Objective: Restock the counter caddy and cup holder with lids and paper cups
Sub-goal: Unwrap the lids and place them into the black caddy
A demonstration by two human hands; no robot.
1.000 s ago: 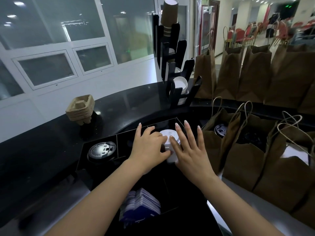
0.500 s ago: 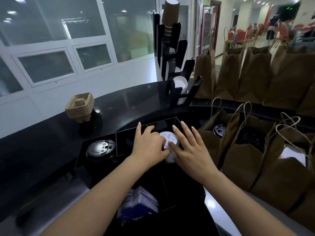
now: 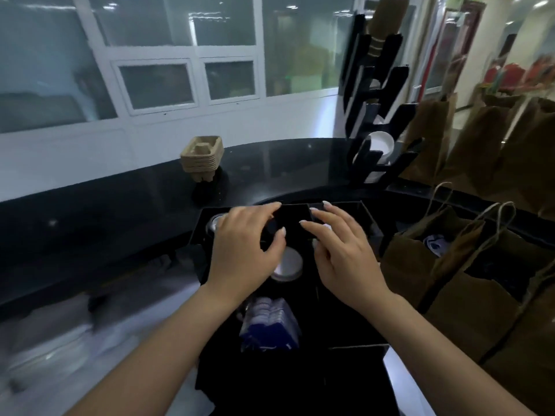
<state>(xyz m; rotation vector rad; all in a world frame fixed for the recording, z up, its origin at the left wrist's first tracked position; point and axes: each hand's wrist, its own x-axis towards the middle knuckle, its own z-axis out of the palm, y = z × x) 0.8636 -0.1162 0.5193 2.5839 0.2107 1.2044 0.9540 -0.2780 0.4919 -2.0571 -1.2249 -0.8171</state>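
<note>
Packets, blue and white [image 3: 270, 325], stand bunched in the nearest compartment of the black caddy [image 3: 354, 355], closest to the person and below both wrists.

White lid stack [image 3: 289, 263]: sits in the middle compartment, flat face up, its axis vertical. It lies directly under the gap between the hands, tucked partly beneath the left hand [image 3: 244, 247], which is the nearer of the two; the right hand [image 3: 342, 250] is just beside it on the other side.

Left hand: palm down over the caddy, fingers loosely bent and thumb spread, holding nothing that can be seen. Right hand: palm down, fingers extended forward and relaxed, likewise empty; whether its fingertips touch the divider is unclear, the frame being blurred.

Black-and-silver lid [image 3: 214, 222]: far-left compartment, mostly hidden behind the left hand. Caddy dividers stand between the compartments and would, in my judgement, be the only obstruction to lowering either hand.

Open brown paper bag [image 3: 420, 265]: just right of the caddy, handles up, something pale inside. More bags line up behind it.

Pulp cup carriers [image 3: 202, 156]: stacked on the black counter [image 3: 120, 199], well apart to the left.

Cup holder [image 3: 375, 121]: black tiered rack at the far edge, brown cups [image 3: 386, 16] in its top slot, white cups [image 3: 380, 142] in the lowest.
</note>
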